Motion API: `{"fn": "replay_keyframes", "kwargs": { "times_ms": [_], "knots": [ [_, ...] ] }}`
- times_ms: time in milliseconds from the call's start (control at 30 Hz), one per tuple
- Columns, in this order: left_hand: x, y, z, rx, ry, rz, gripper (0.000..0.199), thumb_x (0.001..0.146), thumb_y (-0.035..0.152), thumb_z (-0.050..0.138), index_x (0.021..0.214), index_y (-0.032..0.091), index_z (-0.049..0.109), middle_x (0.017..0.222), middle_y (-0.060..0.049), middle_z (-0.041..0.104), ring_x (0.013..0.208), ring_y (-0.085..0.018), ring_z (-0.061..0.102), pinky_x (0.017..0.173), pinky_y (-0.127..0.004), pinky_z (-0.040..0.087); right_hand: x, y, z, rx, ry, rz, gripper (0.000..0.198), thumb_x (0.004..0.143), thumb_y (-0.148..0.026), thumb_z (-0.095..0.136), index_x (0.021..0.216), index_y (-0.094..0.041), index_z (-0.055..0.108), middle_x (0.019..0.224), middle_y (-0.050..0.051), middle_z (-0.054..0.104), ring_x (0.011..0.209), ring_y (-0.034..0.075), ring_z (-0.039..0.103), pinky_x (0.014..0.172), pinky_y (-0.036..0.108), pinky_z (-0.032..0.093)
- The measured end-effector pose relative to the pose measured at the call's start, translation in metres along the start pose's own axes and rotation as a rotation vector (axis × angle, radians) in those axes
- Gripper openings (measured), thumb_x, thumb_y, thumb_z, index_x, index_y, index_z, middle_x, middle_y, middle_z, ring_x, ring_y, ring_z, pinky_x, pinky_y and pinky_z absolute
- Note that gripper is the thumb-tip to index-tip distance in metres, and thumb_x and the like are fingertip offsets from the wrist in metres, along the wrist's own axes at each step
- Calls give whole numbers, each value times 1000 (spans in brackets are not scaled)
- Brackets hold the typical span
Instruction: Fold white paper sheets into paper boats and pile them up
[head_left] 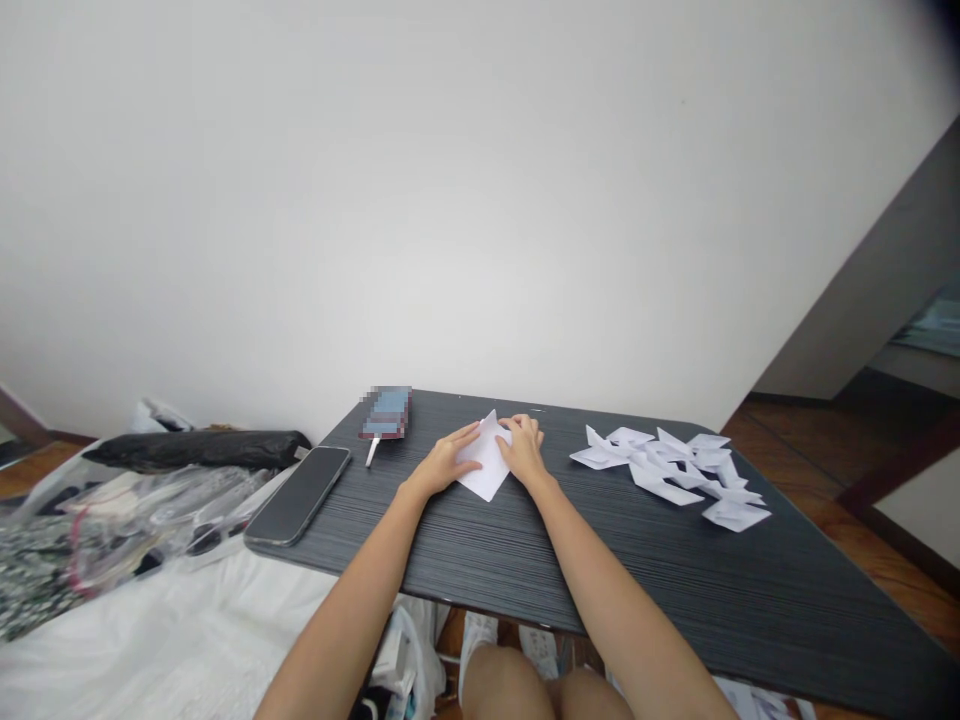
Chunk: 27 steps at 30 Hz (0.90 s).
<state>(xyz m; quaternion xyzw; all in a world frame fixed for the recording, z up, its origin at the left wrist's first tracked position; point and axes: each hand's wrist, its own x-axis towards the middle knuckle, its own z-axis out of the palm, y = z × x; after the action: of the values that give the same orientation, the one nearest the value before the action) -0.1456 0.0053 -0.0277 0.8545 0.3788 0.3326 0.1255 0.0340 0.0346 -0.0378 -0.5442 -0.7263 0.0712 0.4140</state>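
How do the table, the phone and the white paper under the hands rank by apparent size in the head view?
1. Table, largest.
2. Phone.
3. White paper, though hands partly cover it, so its rank below the phone is unsure.

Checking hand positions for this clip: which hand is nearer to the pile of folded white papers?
Right. The right hand presses the white sheet, on the side facing the pile of folded papers; the left hand lies on the sheet's far side, nearer the phone.
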Motion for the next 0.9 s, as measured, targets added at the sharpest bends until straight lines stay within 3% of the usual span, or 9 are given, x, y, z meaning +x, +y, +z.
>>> {"fn": "replay_keyframes", "kwargs": {
  "times_ms": [67,167,367,900],
  "knots": [
    [0,2,0,-6,25,39,44,74,23,51,118,19,45,127,-7,40,116,-19,39,98,-37,32,1,-5,0,134,-12,86,23,72,-32,48,83,-17,61,86,9,57,84,22,51,76,38,38],
    [0,5,0,-3,64,74,41,78,12,39,116,21,47,122,-4,46,112,-16,44,96,-36,35,3,-12,2,397,-113,188,32,73,-42,45,71,-15,62,67,7,62,65,18,57,67,32,43],
    [-3,14,-4,34,104,77,41,81,13,35,120,21,42,119,-4,50,104,-16,50,90,-32,41,4,-14,0,707,-196,204,38,69,-47,48,71,-12,63,68,7,65,66,19,60,62,29,43],
    [-3,16,-4,47,100,76,40,81,14,35,119,23,44,117,-3,52,102,-16,52,88,-31,43,4,-11,-6,845,-272,196,30,66,-39,54,75,-12,65,70,6,65,68,18,58,66,30,42]
  ]
}}
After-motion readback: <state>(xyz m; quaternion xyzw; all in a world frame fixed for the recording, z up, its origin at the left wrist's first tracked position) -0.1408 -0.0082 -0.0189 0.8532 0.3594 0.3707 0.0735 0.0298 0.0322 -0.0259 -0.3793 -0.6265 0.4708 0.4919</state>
